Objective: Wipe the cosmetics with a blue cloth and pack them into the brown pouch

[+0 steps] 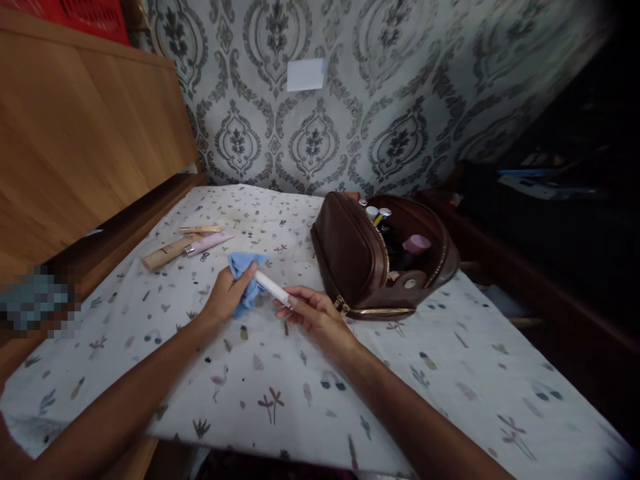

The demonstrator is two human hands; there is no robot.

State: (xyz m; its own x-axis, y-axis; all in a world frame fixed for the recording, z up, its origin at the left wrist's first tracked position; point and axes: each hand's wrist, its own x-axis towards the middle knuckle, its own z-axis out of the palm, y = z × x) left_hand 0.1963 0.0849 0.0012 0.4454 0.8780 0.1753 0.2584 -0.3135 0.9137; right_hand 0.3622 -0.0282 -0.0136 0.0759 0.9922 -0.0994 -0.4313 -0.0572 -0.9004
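A slim white tube [271,285] lies between my two hands, tilted down to the right. Its far end is pinched by my right hand [314,316], thumb against fingers. My left hand [231,291] is closed on a light blue cloth [245,263], which bunches around the tube's upper left end. An open brown cosmetic bag [347,247] with gold zippers stands just right of my right hand. Inside it show a pink item [417,244], white caps and dark items I cannot make out.
Left of the cloth lie a beige tube [170,254], a pink tube [207,243] and a thin beige item [200,229]. The printed white tablecloth [310,413] covers the table. A wooden panel [95,120] borders the left; patterned wallpaper rises behind.
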